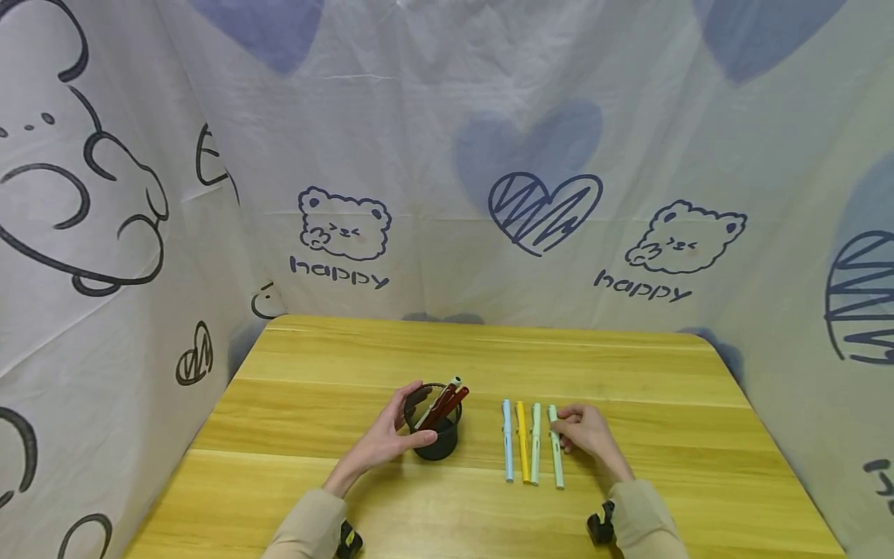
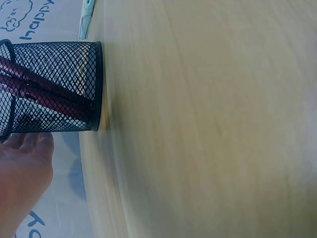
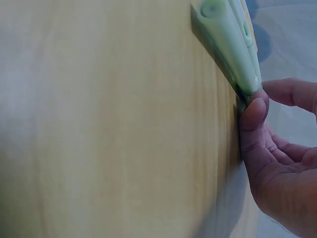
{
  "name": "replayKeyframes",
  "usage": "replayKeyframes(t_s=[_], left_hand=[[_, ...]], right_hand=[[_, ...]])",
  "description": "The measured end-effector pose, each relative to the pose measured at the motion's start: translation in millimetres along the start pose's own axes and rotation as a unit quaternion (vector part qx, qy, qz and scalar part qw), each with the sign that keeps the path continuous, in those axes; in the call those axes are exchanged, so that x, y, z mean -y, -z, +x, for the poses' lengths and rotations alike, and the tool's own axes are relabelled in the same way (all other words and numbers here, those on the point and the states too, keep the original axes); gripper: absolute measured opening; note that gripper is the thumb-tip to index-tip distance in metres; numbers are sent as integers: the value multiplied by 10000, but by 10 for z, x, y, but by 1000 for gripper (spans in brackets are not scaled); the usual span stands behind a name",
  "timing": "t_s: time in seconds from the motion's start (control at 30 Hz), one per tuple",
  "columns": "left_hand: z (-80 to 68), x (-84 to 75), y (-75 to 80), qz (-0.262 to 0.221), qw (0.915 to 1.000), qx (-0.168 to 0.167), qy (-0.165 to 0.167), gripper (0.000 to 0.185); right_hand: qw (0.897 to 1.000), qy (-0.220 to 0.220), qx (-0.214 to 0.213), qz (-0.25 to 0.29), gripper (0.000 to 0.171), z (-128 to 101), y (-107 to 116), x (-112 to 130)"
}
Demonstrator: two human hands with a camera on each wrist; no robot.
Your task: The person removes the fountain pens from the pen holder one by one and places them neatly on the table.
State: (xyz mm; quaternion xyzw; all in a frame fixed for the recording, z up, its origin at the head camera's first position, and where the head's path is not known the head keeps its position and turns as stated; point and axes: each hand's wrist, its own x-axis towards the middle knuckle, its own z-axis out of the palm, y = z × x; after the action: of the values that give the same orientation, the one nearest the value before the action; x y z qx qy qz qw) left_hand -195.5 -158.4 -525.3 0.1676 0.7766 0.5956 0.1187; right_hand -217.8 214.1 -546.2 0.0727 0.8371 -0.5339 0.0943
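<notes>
A black mesh pen holder [image 1: 436, 432] stands on the wooden table [image 1: 628, 365] with dark red pens [image 1: 447, 402] leaning in it. My left hand [image 1: 408, 423] grips the holder, thumb at the front and fingers round the back. The left wrist view shows the holder [image 2: 54, 84], the red pens [image 2: 44, 91] and my left hand [image 2: 25, 173] beside it. To the holder's right lie a light blue pen [image 1: 507, 442], a yellow pen [image 1: 522, 439] and two pale green pens side by side. My right hand [image 1: 567, 427] pinches the rightmost pale green pen [image 1: 556, 458] near its far end, thumb and forefinger on it [image 3: 233, 44].
A printed white cloth [image 1: 447, 194] with bears and hearts walls the table at the back and on both sides. Black wrist cameras [image 1: 601, 524] sit on both beige sleeves. Bare wood lies behind the pens and near the front edge.
</notes>
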Motion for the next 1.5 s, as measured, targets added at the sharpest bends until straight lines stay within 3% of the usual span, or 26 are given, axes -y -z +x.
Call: replayKeyframes(t_s=[0.17, 0.27, 0.47, 0.6, 0.83, 1.17, 1.5], left_hand=[[9, -7, -4, 28, 10000, -22, 54, 90], [14, -1, -5, 19, 10000, -19, 74, 89], [10, 1, -1, 6, 10000, -25, 93, 89], [-2, 1, 2, 29, 9999, -24, 110, 89], [-10, -7, 8, -46, 10000, -8, 29, 87], [16, 6, -12, 20, 10000, 10, -1, 89], [-1, 7, 6, -42, 10000, 17, -51, 87]], right_hand=[[9998, 34, -134, 161, 36, 3, 17, -27], [9984, 121, -501, 221, 35, -13, 11, -36], [9879, 980, -970, 715, 26, -76, -111, 130], [9791, 1534, -795, 1073, 25, -160, -264, 306], [9647, 2348, 117, 1183, 29, -233, -532, 578], [9639, 2222, 764, 1253, 36, -199, -793, 831], [9681, 2001, 809, 1276, 31, -160, -930, 945]])
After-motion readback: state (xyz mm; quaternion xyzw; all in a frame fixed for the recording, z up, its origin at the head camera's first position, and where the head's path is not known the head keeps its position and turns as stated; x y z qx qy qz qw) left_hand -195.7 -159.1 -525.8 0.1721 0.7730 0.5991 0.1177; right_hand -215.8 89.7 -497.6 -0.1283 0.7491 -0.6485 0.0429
